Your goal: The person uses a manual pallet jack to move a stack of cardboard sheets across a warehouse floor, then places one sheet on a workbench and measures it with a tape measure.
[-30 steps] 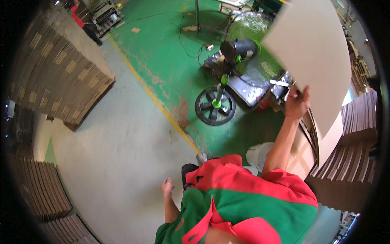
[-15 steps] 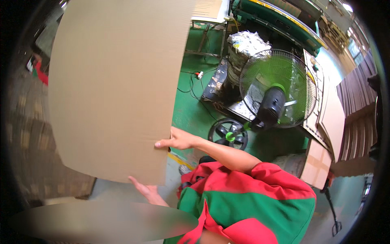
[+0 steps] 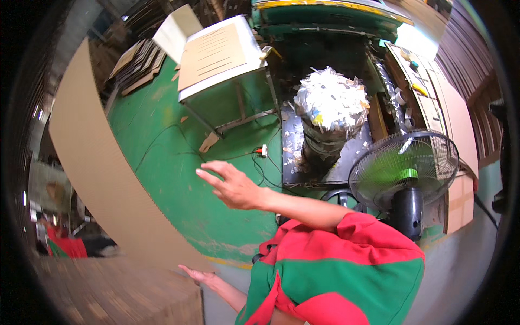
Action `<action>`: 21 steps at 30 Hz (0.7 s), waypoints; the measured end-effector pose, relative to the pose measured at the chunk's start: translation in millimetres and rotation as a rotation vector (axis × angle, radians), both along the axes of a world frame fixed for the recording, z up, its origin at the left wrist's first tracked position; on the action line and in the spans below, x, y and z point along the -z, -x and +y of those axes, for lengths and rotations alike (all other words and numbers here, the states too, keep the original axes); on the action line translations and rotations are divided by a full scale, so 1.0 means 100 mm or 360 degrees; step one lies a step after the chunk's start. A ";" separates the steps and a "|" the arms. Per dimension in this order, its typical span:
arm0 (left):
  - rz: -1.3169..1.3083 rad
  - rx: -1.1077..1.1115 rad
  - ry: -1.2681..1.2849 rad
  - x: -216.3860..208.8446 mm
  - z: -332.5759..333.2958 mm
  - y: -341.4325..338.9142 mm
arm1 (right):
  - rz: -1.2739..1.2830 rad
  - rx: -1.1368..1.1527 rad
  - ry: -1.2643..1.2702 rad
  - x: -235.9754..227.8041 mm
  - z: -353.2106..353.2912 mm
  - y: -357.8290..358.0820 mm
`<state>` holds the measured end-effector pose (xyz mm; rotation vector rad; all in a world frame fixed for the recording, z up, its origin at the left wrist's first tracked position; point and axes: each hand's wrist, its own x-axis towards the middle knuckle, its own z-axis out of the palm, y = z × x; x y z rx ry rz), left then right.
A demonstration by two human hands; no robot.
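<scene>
A large brown cardboard sheet [image 3: 103, 162] stands steeply tilted on the left, its lower end reaching down beside the cardboard stack. At the bottom corner of this sheet is my left hand [image 3: 199, 276], gripping its edge; some fingers are hard to make out. My right hand [image 3: 233, 187] hovers over the green floor, off the sheet. Its fingers are bent slightly and apart, holding nothing.
A stack of cardboard [image 3: 124, 298] fills the lower left. Ahead stands a table [image 3: 249, 46] bearing a slotted cardboard sheet. To the right are a bin [image 3: 319, 141] heaped with white scraps and a black fan [image 3: 406, 208]. A cable with a socket [image 3: 264, 151] lies on the floor.
The sheet has swung left and tilted, uncovering the table and floor. My right hand has let go of its edge, and my left hand has stayed at its lower corner. The view has shifted.
</scene>
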<state>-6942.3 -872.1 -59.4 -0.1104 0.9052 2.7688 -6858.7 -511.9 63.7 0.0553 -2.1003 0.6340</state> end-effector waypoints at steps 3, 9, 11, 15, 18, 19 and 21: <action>0.0062 0.0239 0.0016 -0.43 1.36 1.16 | 0.0188 0.0404 -0.0329 -0.52 1.33 0.71; 0.0411 0.0811 -0.0041 -1.21 4.41 2.71 | 0.0288 0.1281 -0.1056 -1.53 3.79 1.17; 0.0375 0.1055 -0.0078 -1.47 5.56 3.00 | 0.0256 0.1582 -0.1402 -1.71 4.67 1.08; 0.0328 0.1523 -0.0009 -1.87 8.23 3.47 | -0.0111 0.1916 -0.1583 -1.87 6.49 0.76; 0.0407 0.1997 -0.0060 -2.08 10.64 3.75 | -0.0236 0.2392 -0.1796 -2.05 8.12 0.58; 0.0540 0.1965 0.0120 -2.15 11.58 3.83 | -0.0265 0.2515 -0.1799 -2.13 8.74 0.57; 0.0703 0.1930 0.0316 -2.36 13.52 3.96 | -0.0532 0.2444 -0.1609 -2.30 10.11 0.58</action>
